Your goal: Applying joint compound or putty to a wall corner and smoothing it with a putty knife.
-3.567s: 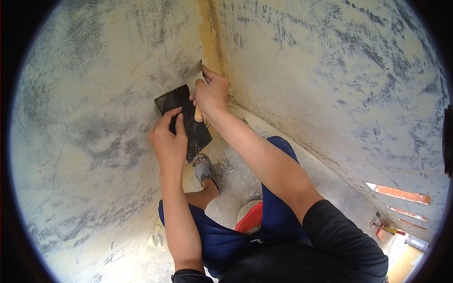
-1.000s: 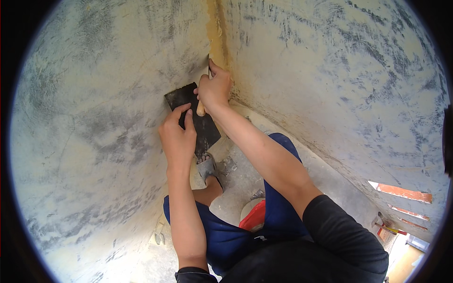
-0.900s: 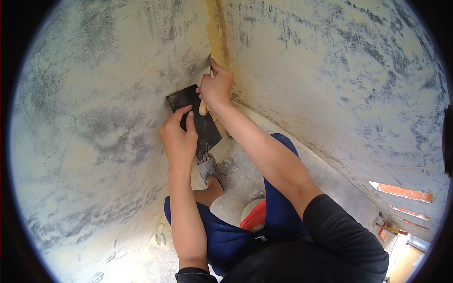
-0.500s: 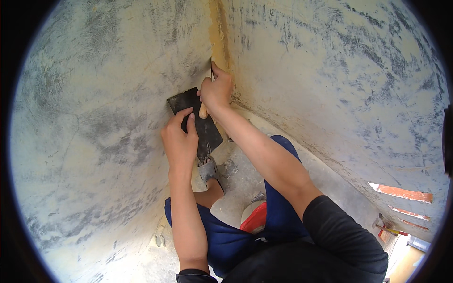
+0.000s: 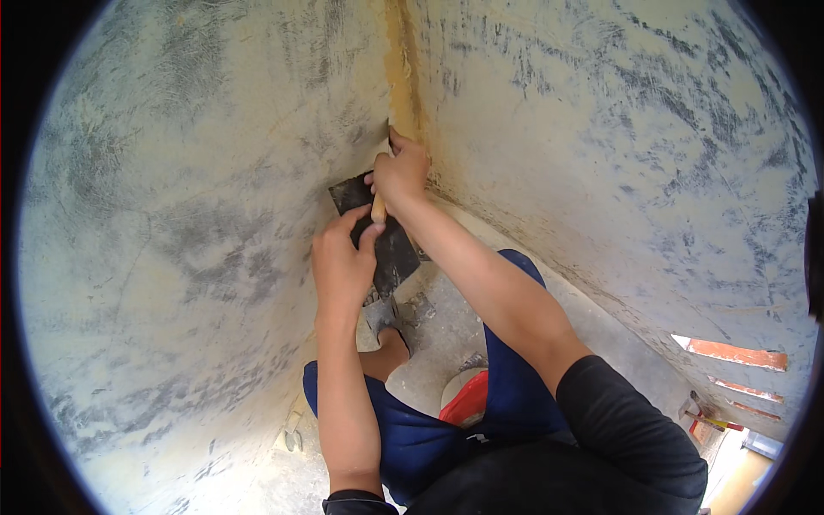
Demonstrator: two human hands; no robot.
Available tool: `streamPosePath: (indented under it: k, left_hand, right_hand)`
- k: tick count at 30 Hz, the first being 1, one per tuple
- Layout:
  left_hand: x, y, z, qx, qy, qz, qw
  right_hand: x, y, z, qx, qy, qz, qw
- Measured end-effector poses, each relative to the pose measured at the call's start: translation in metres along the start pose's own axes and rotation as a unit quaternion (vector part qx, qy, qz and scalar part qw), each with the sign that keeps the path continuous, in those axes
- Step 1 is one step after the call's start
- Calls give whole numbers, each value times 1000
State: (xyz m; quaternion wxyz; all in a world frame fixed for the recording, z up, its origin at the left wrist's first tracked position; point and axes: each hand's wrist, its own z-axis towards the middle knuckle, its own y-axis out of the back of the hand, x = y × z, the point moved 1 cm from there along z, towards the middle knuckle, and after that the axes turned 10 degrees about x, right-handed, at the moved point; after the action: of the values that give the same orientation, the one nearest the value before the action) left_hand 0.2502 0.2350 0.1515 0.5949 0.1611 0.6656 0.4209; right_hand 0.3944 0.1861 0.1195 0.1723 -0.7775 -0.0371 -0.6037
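My left hand grips a dark rectangular flat plate low at the left wall, thumb and fingers on it. Just above and to its right, my right hand is closed on a wooden-handled scraper, whose blade reaches to the corner, beside a yellowish vertical strip where the two mottled walls meet. The handle's end lies by my left thumb, over the plate. Much of the blade is hidden by my fingers.
Whitish walls rise either side. On the grey floor are my sandalled foot and a red-and-white round object between my legs. At lower right are red-orange slots in the wall and some tools.
Over the last second both hands, the plate and the scraper have moved down and slightly right along the corner. The grips look the same.
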Motion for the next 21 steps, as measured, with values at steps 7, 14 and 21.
streamPosePath:
  k: [7,14,21]
  left_hand:
    - [-16,-5,1,52,25,22,998]
    - [-17,-13,0,22,1,21,1000]
    - [-23,-18,3,32,21,46,998]
  right_hand:
    - [-2,6,9,53,-37,27,998]
    - [-14,5,9,77,-11,50,996]
    - [-6,10,15,45,-38,7,998]
